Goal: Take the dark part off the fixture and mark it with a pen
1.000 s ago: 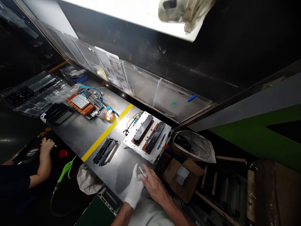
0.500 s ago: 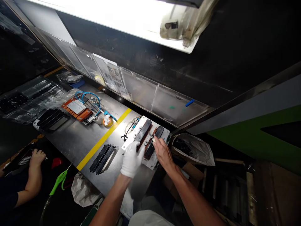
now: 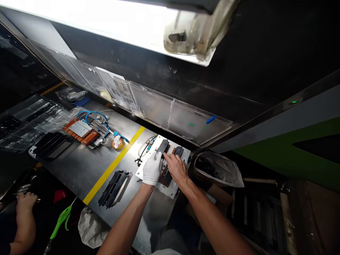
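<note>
A white fixture plate (image 3: 172, 189) lies on the metal bench and carries two long black parts in brown nests. My left hand (image 3: 152, 169), in a white glove, rests curled on the left black part (image 3: 163, 144). My bare right hand (image 3: 175, 169) lies over the right black part (image 3: 179, 151), fingers pointing toward my left hand. What the fingers pinch, if anything, is too small to make out. Both hands meet near the middle of the plate.
A stack of black slotted parts (image 3: 114, 184) lies left of the plate, past a yellow stripe (image 3: 114, 165). An orange fixture with blue tubing (image 3: 85, 128), a clear bag (image 3: 217, 168) and another person's hand (image 3: 25, 204) are nearby. Clear guard panels (image 3: 159, 108) stand behind.
Both my hands moved from the bench's front edge up onto the fixture plate and closed in together over the two black parts. The view shifted slightly.
</note>
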`<state>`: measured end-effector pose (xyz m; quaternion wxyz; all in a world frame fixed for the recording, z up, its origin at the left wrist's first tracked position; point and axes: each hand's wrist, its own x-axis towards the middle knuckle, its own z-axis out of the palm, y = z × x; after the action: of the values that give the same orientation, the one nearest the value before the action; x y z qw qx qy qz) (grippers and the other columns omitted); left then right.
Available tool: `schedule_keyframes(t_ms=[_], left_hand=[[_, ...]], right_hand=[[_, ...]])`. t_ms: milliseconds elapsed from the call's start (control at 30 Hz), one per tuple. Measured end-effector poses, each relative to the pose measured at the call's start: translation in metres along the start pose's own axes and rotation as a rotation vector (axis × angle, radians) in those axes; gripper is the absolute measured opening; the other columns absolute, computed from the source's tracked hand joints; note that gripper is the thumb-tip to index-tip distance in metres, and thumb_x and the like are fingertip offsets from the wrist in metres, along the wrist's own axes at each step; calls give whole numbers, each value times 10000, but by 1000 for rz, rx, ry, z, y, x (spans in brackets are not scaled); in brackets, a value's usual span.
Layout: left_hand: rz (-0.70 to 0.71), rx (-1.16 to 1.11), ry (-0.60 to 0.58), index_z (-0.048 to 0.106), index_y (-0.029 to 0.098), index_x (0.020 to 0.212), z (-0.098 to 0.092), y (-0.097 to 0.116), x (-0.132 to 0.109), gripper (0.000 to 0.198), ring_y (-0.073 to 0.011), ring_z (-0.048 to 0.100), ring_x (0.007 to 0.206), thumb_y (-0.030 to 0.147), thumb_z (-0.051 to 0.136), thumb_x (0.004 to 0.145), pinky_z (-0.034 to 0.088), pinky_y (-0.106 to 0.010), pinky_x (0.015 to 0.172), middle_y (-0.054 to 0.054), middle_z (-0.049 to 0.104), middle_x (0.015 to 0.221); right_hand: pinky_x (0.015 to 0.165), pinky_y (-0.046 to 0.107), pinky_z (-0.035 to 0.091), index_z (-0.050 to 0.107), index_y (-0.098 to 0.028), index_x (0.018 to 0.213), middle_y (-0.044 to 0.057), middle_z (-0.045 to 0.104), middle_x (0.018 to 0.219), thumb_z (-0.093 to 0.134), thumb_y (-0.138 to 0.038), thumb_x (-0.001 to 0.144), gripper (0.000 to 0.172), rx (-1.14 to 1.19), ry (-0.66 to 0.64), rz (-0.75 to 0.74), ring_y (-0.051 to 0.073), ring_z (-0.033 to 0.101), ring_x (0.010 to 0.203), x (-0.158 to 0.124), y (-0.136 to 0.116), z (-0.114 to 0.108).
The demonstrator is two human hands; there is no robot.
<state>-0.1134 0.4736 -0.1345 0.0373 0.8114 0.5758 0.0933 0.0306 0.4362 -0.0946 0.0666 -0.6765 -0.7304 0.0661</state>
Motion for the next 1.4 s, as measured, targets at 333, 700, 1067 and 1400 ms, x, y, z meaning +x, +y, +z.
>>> schedule_keyframes(t_ms=[333,700,1067,1400], left_hand=[[-1,-26,-62,411,283,1504,0,-2,1,527,-304,672,1017,391,246,1015,484,-390,648,-155,577,1397],[55,-28,-151,379,238,1534,-22,-1,8,568,-337,678,873,307,311,975,501,-418,643,-191,612,1105],[82,36,-78,388,191,1537,-11,-2,15,577,-308,666,771,268,312,970,512,-399,635,-190,627,980],[-34,-182,90,379,144,1519,-2,-1,16,606,-365,720,897,412,408,976,600,-482,699,-235,693,1103]], right_hand=[[741,322,445,444,-284,1521,88,643,1179,329,-162,1016,532,35,-141,76,230,631,938,3,-11,-23],[690,300,404,462,-289,1488,50,679,1129,327,-163,1006,515,30,-195,114,187,664,834,8,-14,-45],[709,309,440,458,-303,1496,63,669,1132,313,-168,1015,520,25,-152,108,190,674,833,15,-13,-33],[676,277,458,410,-337,1536,50,660,1198,303,-178,1048,524,78,50,208,175,688,848,16,-5,-7]])
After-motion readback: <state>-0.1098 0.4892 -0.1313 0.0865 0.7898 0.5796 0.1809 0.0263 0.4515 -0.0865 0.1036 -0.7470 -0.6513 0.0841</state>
